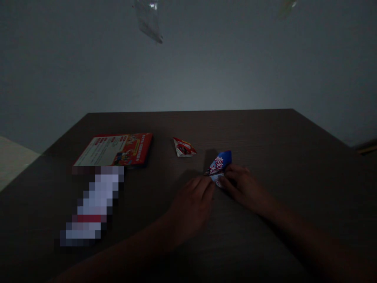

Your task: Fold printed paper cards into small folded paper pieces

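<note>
A small folded piece of blue paper with red and white print [220, 165] lies on the dark wooden table [265, 133]. Both my hands meet at its near corner. My left hand [193, 206] pinches the lower edge with its fingertips pressed together. My right hand [243, 188] grips the same corner from the right, fingers curled onto the paper. The paper's far tip sticks up past my fingers. The light is dim.
A second folded paper piece, red and white [184, 147], lies just beyond to the left. A red printed booklet [116, 149] lies at the far left, with a pixelated blurred item [92, 204] in front of it. A grey wall stands behind the table.
</note>
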`<state>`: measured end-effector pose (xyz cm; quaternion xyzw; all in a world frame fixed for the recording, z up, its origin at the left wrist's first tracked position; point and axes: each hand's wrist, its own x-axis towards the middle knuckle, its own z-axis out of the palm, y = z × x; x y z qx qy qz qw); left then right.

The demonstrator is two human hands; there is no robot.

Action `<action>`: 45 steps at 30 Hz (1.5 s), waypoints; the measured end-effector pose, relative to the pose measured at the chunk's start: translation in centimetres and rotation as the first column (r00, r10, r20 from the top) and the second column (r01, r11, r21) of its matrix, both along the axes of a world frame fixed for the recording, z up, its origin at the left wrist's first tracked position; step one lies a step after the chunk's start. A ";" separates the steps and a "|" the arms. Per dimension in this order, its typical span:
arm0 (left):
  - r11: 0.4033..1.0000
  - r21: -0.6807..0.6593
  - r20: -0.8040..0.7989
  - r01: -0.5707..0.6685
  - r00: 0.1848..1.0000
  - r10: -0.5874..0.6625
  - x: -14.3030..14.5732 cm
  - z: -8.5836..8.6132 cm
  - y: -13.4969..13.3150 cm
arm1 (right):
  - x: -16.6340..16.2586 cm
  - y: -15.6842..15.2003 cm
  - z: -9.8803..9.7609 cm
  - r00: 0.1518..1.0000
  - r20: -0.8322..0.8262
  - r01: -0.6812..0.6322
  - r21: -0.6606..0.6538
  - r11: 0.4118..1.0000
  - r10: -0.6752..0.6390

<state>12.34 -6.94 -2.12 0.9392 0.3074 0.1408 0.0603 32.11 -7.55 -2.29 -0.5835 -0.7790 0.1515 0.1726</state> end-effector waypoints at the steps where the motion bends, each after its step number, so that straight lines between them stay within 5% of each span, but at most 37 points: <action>1: 1.000 0.005 -0.017 0.001 1.000 -0.001 0.1 0.0 -0.2 | 0.0 0.1 0.0 1.000 -0.002 -0.002 0.001 1.000 0.002; 45: 0.985 -0.006 -0.094 -0.173 0.981 0.172 0.2 0.4 -0.6 | -0.1 1.1 0.2 0.990 0.063 0.131 -0.030 0.991 -0.129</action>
